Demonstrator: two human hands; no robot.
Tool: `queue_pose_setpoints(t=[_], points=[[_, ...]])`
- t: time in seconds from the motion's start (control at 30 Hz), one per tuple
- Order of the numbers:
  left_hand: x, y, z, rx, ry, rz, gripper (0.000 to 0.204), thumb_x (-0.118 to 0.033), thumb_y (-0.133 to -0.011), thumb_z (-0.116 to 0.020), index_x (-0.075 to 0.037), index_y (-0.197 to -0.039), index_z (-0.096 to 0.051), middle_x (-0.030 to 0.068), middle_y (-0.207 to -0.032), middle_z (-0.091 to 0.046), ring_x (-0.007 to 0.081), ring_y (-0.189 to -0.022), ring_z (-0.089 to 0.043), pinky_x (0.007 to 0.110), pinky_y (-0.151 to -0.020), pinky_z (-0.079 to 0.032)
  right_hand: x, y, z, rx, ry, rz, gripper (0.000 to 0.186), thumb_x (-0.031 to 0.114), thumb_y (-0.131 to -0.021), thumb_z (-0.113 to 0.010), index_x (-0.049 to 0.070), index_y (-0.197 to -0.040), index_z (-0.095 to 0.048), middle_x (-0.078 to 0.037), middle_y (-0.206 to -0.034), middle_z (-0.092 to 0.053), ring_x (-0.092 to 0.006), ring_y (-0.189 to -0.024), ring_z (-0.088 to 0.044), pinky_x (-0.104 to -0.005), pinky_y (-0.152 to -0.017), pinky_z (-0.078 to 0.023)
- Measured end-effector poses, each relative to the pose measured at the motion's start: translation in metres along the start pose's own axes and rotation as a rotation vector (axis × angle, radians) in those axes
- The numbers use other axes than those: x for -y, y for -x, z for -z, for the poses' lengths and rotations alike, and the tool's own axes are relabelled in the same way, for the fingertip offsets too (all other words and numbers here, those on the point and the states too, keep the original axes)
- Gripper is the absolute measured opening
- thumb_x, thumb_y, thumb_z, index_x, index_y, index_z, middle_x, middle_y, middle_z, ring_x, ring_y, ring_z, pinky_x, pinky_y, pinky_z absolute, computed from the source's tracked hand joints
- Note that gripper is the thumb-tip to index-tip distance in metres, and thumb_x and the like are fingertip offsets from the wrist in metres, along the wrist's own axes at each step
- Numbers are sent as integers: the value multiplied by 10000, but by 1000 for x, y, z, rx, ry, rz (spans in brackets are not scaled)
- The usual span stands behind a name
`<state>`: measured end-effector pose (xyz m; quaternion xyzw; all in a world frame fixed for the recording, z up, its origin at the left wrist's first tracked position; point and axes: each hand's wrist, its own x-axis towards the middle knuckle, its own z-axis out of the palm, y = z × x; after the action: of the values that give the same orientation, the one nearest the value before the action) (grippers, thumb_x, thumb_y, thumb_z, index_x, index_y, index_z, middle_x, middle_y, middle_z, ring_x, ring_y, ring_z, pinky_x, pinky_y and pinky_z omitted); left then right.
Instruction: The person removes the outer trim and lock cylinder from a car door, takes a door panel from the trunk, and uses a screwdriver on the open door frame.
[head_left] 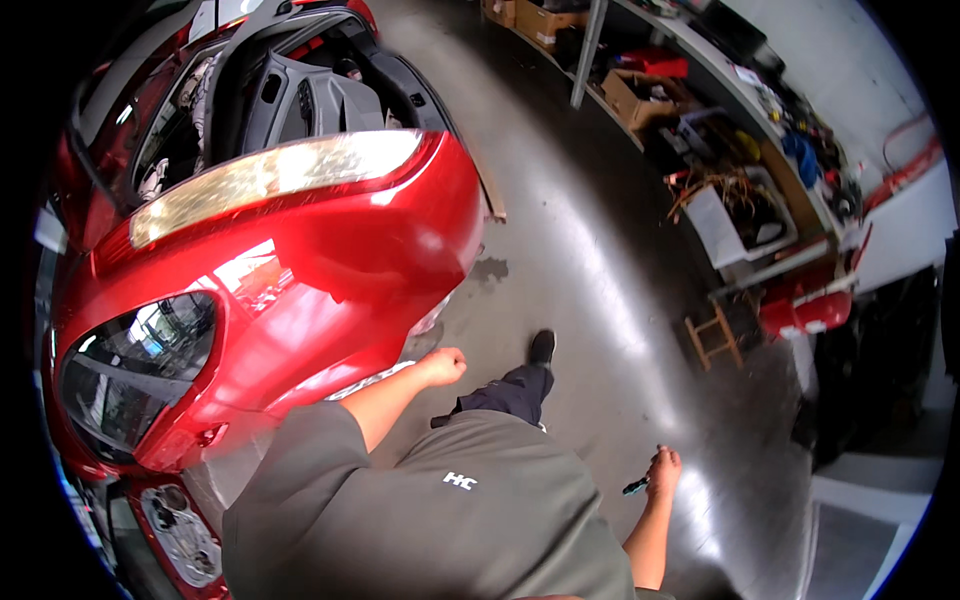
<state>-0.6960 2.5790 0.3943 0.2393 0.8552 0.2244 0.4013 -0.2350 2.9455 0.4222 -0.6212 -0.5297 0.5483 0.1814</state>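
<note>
My left hand (442, 367) hangs beside the red car body (340, 270), its fingers curled into a loose fist with nothing showing in them. It is apart from the panel. Low on the right, my right hand (663, 472) is closed around a small teal-and-black hand tool (635, 487), which sticks out to the left of the fist; its exact kind is too small to tell. On the car body, a long clear light (280, 180) runs along the upper edge, and a dark side window (140, 370) sits at the left.
A metal shelf (740, 85) along the right wall bears cardboard boxes (640, 100), wiring (750, 205) and loose parts. Near its end are a small wooden stool (712, 338) and a red cylinder (805, 315). A red door with its inner metal exposed (180, 530) stands lower left. Grey floor (590, 300) runs between car and shelf.
</note>
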Motion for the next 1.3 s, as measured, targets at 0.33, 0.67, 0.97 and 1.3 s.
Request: queue_pose_setpoints(t=[0.33, 0.67, 0.97, 1.3], points=[[-249, -270, 116, 24, -57, -264, 377, -270, -923, -576, -42, -1197, -700, 209, -1200, -721, 399, -1152, -670, 495, -983, -537, 74, -172, -70, 378, 564, -528, 228, 288, -978, -620, 71, -998, -686, -54, -717, -625, -183, -538, -564, -347, -470, -460], [-239, -445, 232, -222, 449, 47, 361, -264, -949, -587, -33, -1203, -700, 195, -1135, -744, 354, -1089, -696, 429, -951, -549, 429, -467, -274, 582, 402, -149, 258, 345, -952, -661, 93, -965, -713, -38, -637, -583, -169, -489, -524, -334, -462, -445], [-171, -486, 307, -834, 748, 425, 213, -179, -962, -585, -17, -1023, -709, 134, -917, -737, 229, -875, -692, 396, -800, -552, 904, -348, -659, 1271, 507, 701, 279, 114, -915, -554, 42, -1168, -649, 43, -815, -528, -68, -646, -431, -230, -578, -348], [-102, -620, 348, -1013, 1036, 711, 211, -200, -959, -606, -31, -1003, -725, 170, -877, -743, 268, -809, -710, 413, -764, -550, 1007, -127, -845, 2435, 582, 1356, 595, 407, -784, -717, -50, -1160, -662, 3, -845, -544, -81, -715, -430, -265, -633, -317]])
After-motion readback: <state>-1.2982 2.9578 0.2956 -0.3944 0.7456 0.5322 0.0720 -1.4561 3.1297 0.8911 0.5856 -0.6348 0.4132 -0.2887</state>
